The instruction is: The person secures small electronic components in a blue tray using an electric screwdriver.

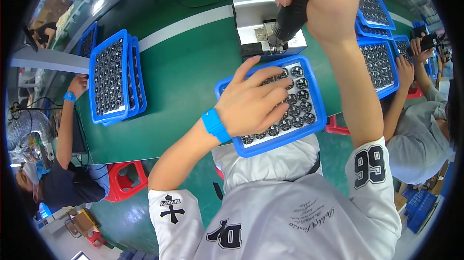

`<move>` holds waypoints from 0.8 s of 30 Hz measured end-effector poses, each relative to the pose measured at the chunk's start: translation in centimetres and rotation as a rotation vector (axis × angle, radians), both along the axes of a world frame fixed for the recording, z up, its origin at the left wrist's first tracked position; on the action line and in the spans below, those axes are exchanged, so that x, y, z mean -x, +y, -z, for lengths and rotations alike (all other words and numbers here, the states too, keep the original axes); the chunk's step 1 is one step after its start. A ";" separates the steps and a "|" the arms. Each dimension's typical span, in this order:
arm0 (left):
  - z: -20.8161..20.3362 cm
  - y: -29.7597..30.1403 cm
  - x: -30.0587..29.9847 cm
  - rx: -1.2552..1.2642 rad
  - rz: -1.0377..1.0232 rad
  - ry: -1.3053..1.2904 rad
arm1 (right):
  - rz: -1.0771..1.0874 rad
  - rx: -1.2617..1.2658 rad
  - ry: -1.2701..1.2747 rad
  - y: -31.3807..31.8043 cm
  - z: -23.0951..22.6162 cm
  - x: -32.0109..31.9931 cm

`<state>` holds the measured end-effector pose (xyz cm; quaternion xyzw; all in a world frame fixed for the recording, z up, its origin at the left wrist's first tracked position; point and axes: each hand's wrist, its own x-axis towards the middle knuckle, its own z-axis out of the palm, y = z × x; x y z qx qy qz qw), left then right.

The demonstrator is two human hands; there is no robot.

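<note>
My left hand (253, 99) lies palm down over a blue plastic tray (314, 91), its fingers spread and its fingertips at the rows of small round black parts (303, 95) inside. Nothing shows in its grasp, though the palm side is hidden. The tray sits at the near edge of the green table. Higher up, my right hand (331, 8) is wrapped round a black electric screwdriver (293, 17), which tilts down to the left. Its tip is over a small metal fixture (262, 34) on a bench machine (242, 6). The screwdriver hides part of that fixture.
Blue trays of similar parts are stacked on the table's left (126, 71), and more trays (393, 69) stand at the right. A co-worker's hand (77, 86) is near the left stack; another person's hand (405, 69) is by the right trays. A red stool (116, 182) stands below.
</note>
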<state>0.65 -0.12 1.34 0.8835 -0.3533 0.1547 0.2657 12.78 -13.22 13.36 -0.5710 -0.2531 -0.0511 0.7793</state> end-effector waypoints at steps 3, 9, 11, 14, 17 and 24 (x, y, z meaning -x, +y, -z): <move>-0.3 1.0 0.6 0.060 -0.060 -0.019 | -0.015 0.076 -0.044 0.0 0.8 -0.6; 0.6 2.4 0.7 0.117 -0.128 -0.009 | 0.099 0.062 0.192 -0.4 0.2 3.2; 0.1 2.2 0.9 0.121 -0.137 0.105 | -0.090 0.061 -0.039 -3.5 2.7 2.7; 0.3 2.1 0.8 0.071 -0.102 0.108 | -0.028 0.038 -0.021 -4.5 4.0 4.7; 0.3 1.4 0.1 0.070 -0.066 0.110 | 0.011 0.017 0.014 -5.1 5.1 5.5; 1.2 0.4 -0.6 -0.009 -0.075 0.090 | 0.024 0.051 0.010 -4.8 6.9 5.6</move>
